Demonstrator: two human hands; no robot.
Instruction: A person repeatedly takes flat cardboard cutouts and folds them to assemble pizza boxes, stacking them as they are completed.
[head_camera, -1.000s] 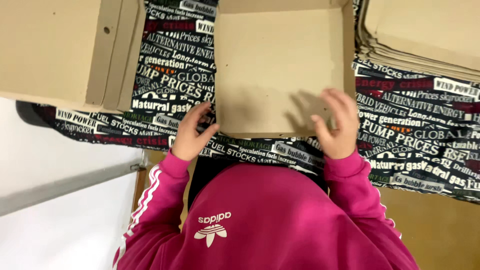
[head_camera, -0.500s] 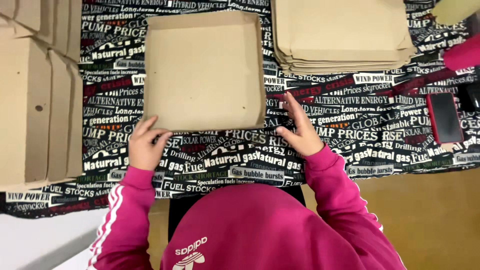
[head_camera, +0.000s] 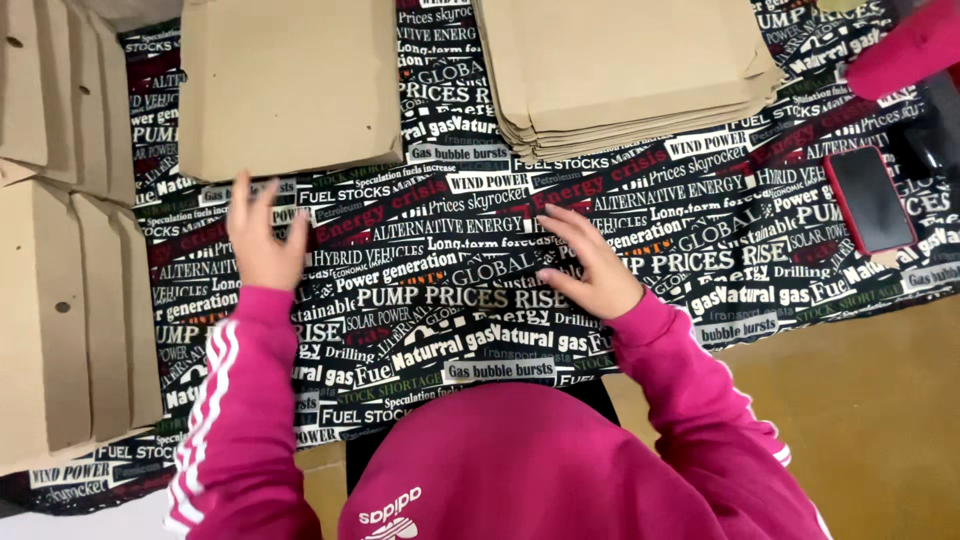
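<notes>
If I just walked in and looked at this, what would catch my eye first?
Probably the black tablecloth crowded with printed words. On it, a flat cardboard box lies just beyond the left hand, a stack of cardboard sheets lies beyond the empty right hand, and a red phone sits far right.

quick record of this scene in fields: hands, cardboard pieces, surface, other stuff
left hand: open, fingers spread, at the near edge of the flat cardboard box, holding nothing
right hand: open, palm down on the printed cloth, empty
stack: flat cardboard sheets piled at the far side, right of the box
left side: more folded cardboard pieces laid side by side
phone: red-cased phone face up on the cloth, far right
another person: red sleeve at the top right corner
</notes>
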